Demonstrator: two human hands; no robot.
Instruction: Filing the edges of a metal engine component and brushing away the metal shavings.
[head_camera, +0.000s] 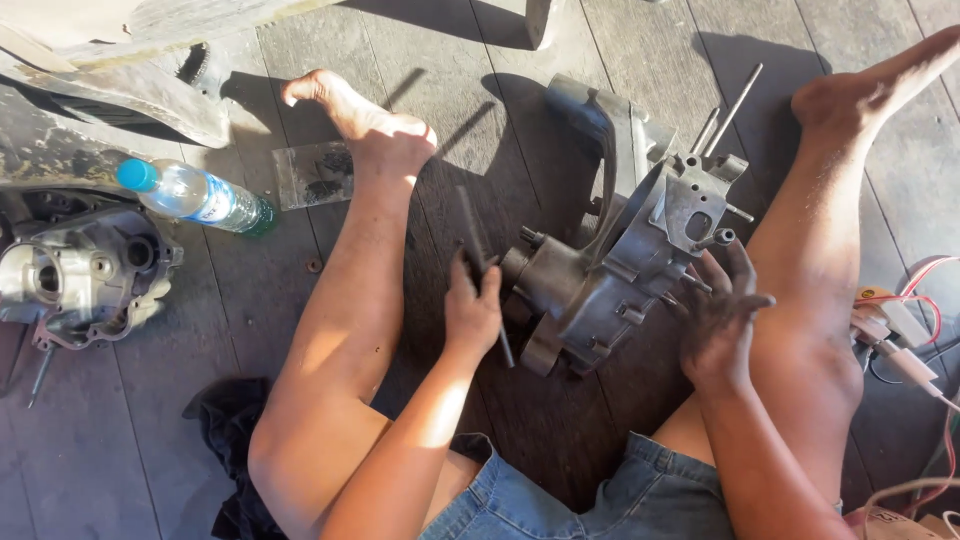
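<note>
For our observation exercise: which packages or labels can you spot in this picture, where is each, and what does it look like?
Plastic water bottle: lying on the floorboards at upper left; clear, blue cap, blue-and-white label band.
Small clear plastic bag: flat on the floor beside the person's foot; holds dark small parts.
No signs or screens in view.

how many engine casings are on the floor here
2. One engine casing lies between the person's legs, steadied by the right hand; the left hand holds a dark rod. The second casing sits at far left, partly cut off.
</note>
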